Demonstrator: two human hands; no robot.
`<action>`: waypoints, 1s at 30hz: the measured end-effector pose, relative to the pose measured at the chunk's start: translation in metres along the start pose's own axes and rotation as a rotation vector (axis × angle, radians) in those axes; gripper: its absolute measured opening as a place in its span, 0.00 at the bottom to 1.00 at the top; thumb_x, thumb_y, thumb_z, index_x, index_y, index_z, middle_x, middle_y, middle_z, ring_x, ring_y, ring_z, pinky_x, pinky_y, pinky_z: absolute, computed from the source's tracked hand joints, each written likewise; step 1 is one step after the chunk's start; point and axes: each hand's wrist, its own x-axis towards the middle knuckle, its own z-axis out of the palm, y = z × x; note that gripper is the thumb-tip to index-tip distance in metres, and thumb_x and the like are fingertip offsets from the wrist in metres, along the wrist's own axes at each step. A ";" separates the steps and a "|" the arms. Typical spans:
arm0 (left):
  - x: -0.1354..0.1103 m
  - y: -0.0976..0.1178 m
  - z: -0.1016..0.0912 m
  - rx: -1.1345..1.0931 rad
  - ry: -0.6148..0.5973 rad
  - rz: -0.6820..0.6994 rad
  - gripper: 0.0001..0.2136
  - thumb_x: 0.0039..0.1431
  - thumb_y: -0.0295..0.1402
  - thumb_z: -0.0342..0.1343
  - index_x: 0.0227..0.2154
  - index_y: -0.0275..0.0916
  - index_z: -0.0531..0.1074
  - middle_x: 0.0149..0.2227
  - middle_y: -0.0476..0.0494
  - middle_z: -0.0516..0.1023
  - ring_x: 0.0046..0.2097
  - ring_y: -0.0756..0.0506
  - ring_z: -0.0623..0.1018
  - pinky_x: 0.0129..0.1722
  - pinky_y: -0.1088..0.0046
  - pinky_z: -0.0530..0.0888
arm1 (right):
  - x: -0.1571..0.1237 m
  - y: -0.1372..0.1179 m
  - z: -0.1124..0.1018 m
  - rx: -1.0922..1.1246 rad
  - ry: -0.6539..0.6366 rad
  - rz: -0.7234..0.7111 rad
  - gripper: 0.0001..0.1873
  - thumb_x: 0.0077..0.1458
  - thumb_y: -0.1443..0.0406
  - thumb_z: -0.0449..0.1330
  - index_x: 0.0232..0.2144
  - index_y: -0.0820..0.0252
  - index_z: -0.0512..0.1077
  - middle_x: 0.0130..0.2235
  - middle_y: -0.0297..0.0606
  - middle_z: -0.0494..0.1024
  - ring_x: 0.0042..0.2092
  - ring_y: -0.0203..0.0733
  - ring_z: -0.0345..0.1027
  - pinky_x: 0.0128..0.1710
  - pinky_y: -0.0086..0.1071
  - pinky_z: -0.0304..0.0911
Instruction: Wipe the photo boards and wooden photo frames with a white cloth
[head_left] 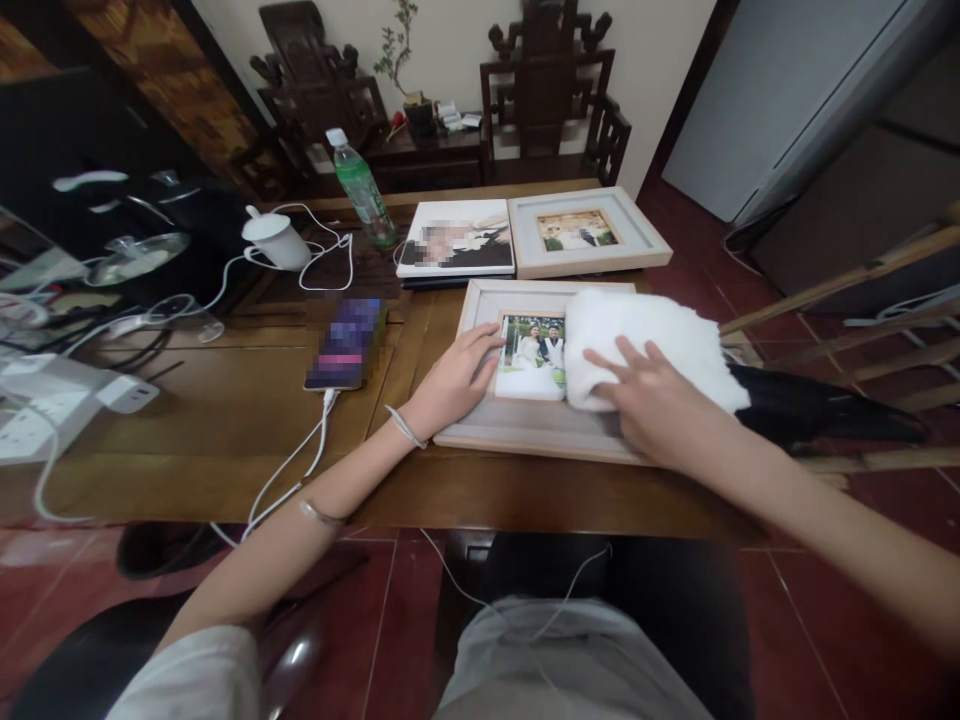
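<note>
A pale wooden picture frame (480, 432) with a wedding photo lies flat on the dark wooden table (225, 420). My left hand (454, 378) rests flat on the frame's left side, fingers stretched out toward the photo. My right hand (651, 405) presses down with spread fingers on a fluffy white cloth (652, 335) that covers the frame's right half. A black piece of fabric (810, 412) trails from under the cloth to the right.
Behind lie a second framed photo (589, 232) and a photo album (457, 240). A phone (346, 343) on a white cable, a green bottle (364, 190), a white cup (276, 240) and a power strip (45, 405) sit left. Carved chairs stand beyond.
</note>
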 end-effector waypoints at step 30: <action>-0.001 0.003 0.002 0.067 -0.022 0.003 0.13 0.65 0.32 0.47 0.50 0.37 0.68 0.61 0.34 0.64 0.63 0.40 0.63 0.63 0.55 0.62 | -0.001 -0.050 -0.040 0.250 -0.176 -0.142 0.26 0.47 0.78 0.50 0.47 0.63 0.74 0.62 0.47 0.64 0.61 0.64 0.57 0.55 0.57 0.61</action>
